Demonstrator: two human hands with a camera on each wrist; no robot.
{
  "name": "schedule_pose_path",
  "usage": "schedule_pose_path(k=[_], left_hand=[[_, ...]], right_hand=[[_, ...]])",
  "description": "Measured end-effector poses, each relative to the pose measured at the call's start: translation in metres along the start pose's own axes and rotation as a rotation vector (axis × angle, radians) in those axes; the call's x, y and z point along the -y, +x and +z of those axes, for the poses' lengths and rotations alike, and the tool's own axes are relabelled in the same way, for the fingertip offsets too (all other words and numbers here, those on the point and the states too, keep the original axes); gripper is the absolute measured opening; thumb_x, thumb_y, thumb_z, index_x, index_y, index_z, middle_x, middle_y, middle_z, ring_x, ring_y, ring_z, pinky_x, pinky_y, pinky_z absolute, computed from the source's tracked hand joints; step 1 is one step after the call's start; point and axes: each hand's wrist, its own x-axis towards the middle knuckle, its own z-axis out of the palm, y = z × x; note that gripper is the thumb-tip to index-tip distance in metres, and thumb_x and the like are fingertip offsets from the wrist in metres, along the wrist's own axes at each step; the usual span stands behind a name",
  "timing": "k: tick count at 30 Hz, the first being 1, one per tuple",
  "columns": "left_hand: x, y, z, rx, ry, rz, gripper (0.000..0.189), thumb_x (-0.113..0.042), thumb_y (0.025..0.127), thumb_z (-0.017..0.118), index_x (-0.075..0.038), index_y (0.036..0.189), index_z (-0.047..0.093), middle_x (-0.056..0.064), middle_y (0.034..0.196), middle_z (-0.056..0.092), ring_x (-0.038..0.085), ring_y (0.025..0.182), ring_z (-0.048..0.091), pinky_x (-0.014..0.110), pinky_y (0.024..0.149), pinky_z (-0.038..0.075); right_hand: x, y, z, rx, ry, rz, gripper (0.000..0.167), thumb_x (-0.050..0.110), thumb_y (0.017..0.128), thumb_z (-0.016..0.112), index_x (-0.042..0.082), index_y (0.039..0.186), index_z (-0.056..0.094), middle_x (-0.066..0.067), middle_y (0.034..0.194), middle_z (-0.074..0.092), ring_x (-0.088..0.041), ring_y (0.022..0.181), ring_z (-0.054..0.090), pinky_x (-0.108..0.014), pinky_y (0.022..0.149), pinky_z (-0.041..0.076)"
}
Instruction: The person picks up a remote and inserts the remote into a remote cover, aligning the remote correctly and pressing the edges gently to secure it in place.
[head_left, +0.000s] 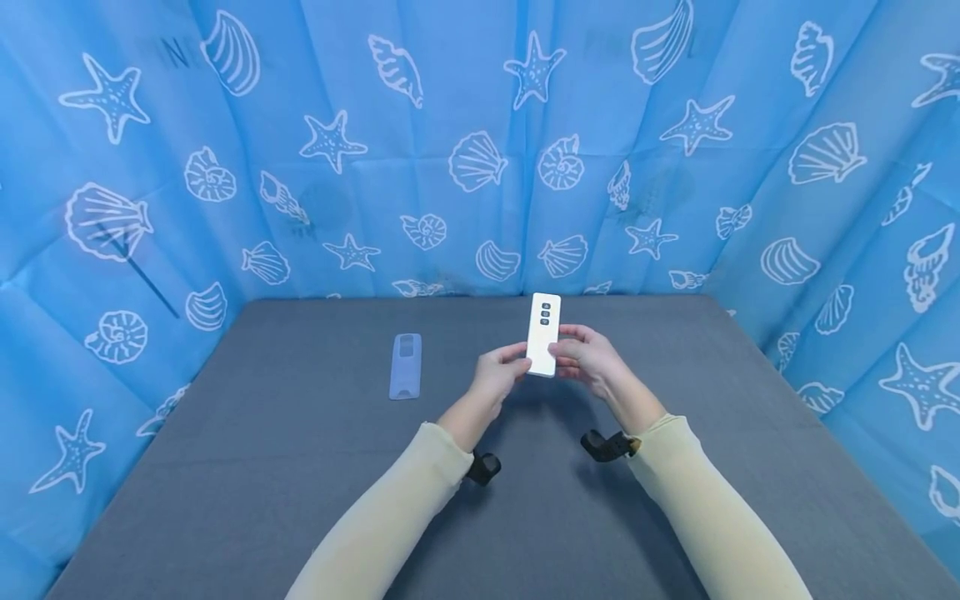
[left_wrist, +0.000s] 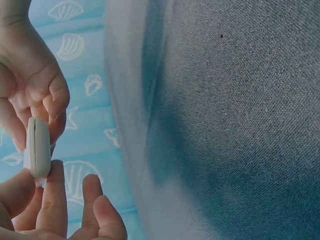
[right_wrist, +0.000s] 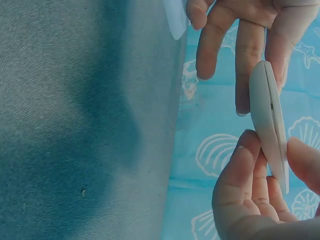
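Note:
A slim white remote control (head_left: 542,340) with three dark buttons near its top is held up over the table, button face toward the head camera. My left hand (head_left: 492,379) pinches its lower left edge between thumb and fingers. At its right side, my right hand (head_left: 594,360) grips the edge with the thumb on the front. Both wrist views show the remote edge-on, with a thin seam (right_wrist: 272,102) running along its side. A translucent bluish sleeve (head_left: 405,379) with a cut-out near its top lies flat on the table, left of my hands.
The grey cloth-covered table (head_left: 300,500) spreads under both arms. Behind it and along both sides hangs a blue curtain (head_left: 420,192) printed with white shells and starfish. Black wrist mounts (head_left: 606,446) stick out below the sleeve cuffs.

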Motion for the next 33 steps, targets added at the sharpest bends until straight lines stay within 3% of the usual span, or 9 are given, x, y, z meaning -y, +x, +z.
schedule_pose_path(k=[11,26,33], left_hand=[[-0.002,-0.006,-0.011,0.010,-0.018,0.019,0.035,-0.019,0.098,0.061,-0.015,0.132,0.061,0.005,0.124,0.063,0.023,0.114,0.059,0.045,0.104,0.039],[-0.007,-0.012,-0.027,0.030,-0.073,0.063,0.035,-0.011,0.097,0.060,-0.010,0.132,0.060,0.009,0.123,0.064,0.024,0.114,0.059,0.047,0.107,0.034],[-0.011,-0.013,-0.034,0.026,-0.079,0.073,0.035,-0.010,0.097,0.060,-0.010,0.132,0.061,0.009,0.117,0.067,0.025,0.104,0.063,0.047,0.099,0.042]], right_hand=[[0.008,-0.003,0.009,0.014,-0.023,-0.015,0.053,0.011,0.098,0.057,0.004,0.145,0.036,-0.015,0.121,0.056,-0.014,0.077,0.063,-0.026,0.068,0.051],[0.014,-0.002,0.020,0.010,-0.041,-0.085,0.042,0.018,0.101,0.053,0.002,0.139,0.042,-0.010,0.113,0.058,-0.012,0.072,0.060,-0.024,0.064,0.050],[0.018,-0.002,0.022,0.032,-0.055,-0.115,0.042,0.017,0.101,0.053,0.004,0.140,0.042,-0.011,0.120,0.057,-0.013,0.080,0.062,-0.024,0.067,0.049]])
